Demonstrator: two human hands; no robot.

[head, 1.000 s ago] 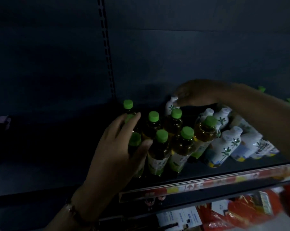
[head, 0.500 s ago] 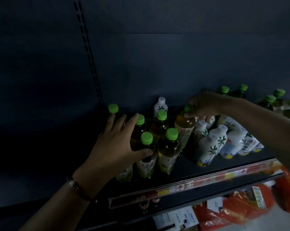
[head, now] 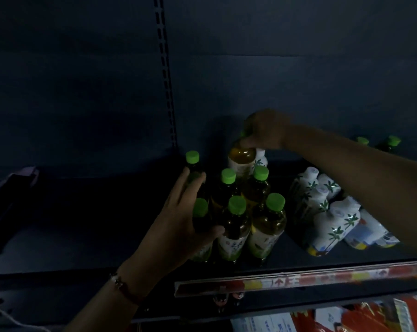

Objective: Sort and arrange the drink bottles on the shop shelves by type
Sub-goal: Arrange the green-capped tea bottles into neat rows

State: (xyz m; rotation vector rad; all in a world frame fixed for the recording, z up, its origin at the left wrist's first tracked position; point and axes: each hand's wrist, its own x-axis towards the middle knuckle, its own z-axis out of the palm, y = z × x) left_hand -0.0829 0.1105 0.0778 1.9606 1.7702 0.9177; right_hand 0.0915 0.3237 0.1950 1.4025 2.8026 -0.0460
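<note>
Dark shelf point(head: 360, 256), palm-tree labels point(head: 335, 227), writing unreadable

bare dark shelf point(head: 87, 226) lies open left of the packed green-capped tea bottles point(head: 236, 221), up to the slotted upright point(head: 165, 75). a narrow gap separates them from the white palm-print bottles point(head: 332, 226) leaning to the right. the price rail point(head: 298, 281) edges the front; more green caps point(head: 391, 141) crowd the far right rear.
</note>
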